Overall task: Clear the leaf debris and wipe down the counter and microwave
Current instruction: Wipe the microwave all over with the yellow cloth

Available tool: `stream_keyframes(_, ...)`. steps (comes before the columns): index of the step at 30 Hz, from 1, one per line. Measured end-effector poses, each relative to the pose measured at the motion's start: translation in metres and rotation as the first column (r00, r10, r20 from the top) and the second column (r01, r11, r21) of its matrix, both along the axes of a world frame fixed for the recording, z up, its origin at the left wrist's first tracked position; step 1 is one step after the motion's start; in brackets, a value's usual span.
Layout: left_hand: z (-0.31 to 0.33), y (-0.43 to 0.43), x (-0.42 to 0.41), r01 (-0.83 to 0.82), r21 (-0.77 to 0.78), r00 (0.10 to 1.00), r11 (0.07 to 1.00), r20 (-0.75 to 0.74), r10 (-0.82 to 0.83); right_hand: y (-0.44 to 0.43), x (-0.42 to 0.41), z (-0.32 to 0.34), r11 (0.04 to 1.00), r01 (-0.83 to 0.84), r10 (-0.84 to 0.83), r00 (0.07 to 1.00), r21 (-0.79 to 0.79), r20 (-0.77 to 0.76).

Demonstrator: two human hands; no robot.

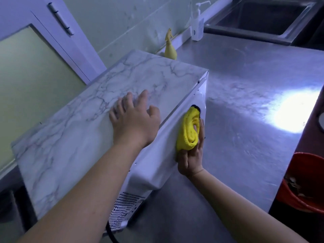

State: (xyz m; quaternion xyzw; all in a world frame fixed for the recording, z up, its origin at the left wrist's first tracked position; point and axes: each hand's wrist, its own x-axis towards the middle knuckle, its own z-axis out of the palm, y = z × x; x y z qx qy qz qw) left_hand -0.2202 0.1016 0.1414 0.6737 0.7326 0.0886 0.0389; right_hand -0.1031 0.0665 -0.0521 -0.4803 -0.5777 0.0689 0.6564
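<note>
A white microwave (98, 123) with a marble-patterned top stands at an angle on the steel counter (245, 95). My left hand (135, 118) lies flat on its top near the right edge, fingers spread. My right hand (192, 155) holds a rolled yellow cloth (188, 130) and presses it against the microwave's white side panel. No leaf debris shows on the counter.
A yellow spray bottle (169, 48) stands behind the microwave by the wall, with a clear pump bottle (197, 23) farther back. A steel sink (263, 18) is at the top right. A red bucket (305, 185) sits beyond the counter's right edge.
</note>
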Motion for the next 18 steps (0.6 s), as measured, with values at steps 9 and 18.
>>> stream_keyframes(9,0.0,0.001,0.0,-0.007,-0.018,1.0,1.0,0.001,0.007,-0.005,-0.026,0.018,0.768,-0.444,-0.429,0.177,-0.461,-0.886)
stream_keyframes(18,0.004,-0.001,-0.001,-0.006,-0.045,1.0,0.999,0.018,0.007,-0.058,0.009,0.039,0.582,-0.749,-0.513,-0.036,-0.317,-0.857)
